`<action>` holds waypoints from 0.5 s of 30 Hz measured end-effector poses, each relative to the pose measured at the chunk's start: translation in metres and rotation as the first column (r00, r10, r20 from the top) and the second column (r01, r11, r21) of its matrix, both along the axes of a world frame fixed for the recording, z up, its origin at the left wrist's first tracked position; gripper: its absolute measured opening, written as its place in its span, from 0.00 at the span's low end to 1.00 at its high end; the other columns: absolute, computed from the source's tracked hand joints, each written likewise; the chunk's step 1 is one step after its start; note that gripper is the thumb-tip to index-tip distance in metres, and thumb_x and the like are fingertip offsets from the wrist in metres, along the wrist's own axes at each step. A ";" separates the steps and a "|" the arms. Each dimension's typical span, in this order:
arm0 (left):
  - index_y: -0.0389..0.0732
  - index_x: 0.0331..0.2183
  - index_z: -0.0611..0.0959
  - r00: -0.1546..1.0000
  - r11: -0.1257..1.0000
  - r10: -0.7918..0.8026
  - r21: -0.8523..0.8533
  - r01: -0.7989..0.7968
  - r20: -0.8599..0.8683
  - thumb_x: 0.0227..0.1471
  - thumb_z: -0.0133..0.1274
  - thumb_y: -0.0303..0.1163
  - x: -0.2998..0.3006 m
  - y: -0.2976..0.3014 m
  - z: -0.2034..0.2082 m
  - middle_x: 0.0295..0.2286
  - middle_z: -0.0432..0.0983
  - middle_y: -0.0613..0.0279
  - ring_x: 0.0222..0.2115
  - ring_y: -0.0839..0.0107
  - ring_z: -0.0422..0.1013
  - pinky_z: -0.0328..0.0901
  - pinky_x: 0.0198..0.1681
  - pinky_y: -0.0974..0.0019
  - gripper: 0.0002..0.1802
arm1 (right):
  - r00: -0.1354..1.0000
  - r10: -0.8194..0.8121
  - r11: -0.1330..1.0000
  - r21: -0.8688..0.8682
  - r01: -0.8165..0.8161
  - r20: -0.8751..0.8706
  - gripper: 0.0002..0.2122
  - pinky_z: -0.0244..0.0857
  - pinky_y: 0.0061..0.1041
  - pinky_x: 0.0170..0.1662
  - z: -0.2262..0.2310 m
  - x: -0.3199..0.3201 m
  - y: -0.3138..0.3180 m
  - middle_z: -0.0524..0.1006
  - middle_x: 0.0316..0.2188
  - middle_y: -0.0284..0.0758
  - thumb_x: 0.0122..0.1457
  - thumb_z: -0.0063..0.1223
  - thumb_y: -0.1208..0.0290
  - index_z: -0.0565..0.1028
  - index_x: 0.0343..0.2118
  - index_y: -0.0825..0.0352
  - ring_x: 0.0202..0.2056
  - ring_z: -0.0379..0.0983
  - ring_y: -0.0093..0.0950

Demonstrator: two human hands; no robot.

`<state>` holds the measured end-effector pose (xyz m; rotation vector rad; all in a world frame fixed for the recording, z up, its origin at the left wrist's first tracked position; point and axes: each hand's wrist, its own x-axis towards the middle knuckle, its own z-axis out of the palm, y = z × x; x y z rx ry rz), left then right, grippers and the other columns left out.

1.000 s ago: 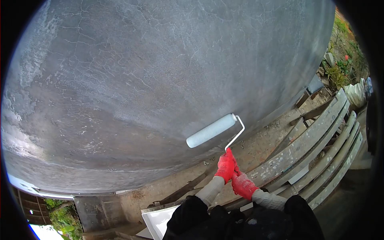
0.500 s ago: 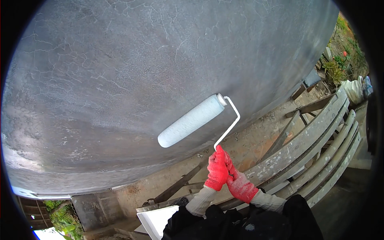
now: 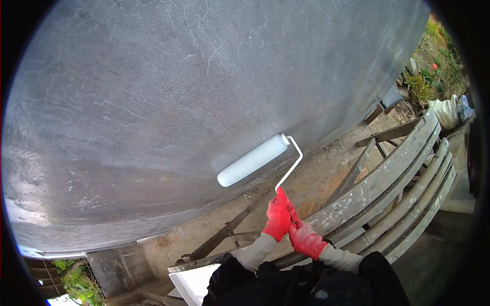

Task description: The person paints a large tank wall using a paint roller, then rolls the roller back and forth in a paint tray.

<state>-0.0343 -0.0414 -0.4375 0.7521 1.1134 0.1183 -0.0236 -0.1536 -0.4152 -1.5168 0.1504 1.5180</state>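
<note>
Both my hands, in red-and-grey work gloves, are closed one behind the other around the handle of a paint roller (image 3: 253, 160). The handle itself is hidden inside the gloves. My left hand (image 3: 278, 216) is the front one, where the white bent wire frame (image 3: 291, 171) comes out. Just behind it, to the right, my right hand (image 3: 306, 239) grips too. The roller's long pale sleeve lies slanted against the lower part of a grey wall (image 3: 168, 97) with fine whitish cracks.
Worn planks and poles of a scaffold (image 3: 367, 199) run along the right below me, paint-spattered. A white tray (image 3: 194, 285) stands by my left forearm. Bare ground (image 3: 173, 239) shows along the wall's foot. White sacks (image 3: 445, 112) and plants (image 3: 421, 86) are at the far right.
The roller has slid right along the wall and its frame end is slightly lower. My hands keep their grip, and the view has shifted a little.
</note>
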 end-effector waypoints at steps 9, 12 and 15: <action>0.45 0.15 0.62 0.998 0.997 -0.026 -0.078 0.030 0.052 0.52 0.41 0.59 0.000 0.011 -0.030 0.10 0.55 0.66 0.08 0.70 0.54 0.53 0.11 0.65 0.29 | 1.000 0.019 0.999 -0.042 -0.019 -0.010 0.17 0.62 0.31 0.23 -0.005 0.005 0.014 0.69 0.16 0.38 0.59 0.41 0.55 0.68 0.41 0.65 0.18 0.69 0.33; 0.44 0.16 0.63 0.996 0.990 -0.087 -0.117 0.083 -0.024 0.53 0.41 0.59 0.011 0.020 -0.051 0.10 0.56 0.65 0.08 0.69 0.55 0.53 0.11 0.64 0.29 | 0.995 -0.071 0.995 0.065 0.075 -0.065 0.19 0.59 0.26 0.18 -0.046 0.010 0.019 0.64 0.13 0.32 0.58 0.40 0.51 0.67 0.34 0.66 0.15 0.65 0.24; 0.44 0.16 0.63 0.998 0.985 -0.039 -0.167 0.029 -0.055 0.53 0.41 0.58 0.012 0.019 -0.059 0.10 0.56 0.65 0.08 0.69 0.55 0.53 0.11 0.64 0.29 | 0.995 -0.023 0.984 0.176 0.005 0.097 0.19 0.59 0.27 0.18 -0.050 0.000 0.007 0.64 0.13 0.32 0.58 0.41 0.52 0.67 0.33 0.67 0.15 0.65 0.25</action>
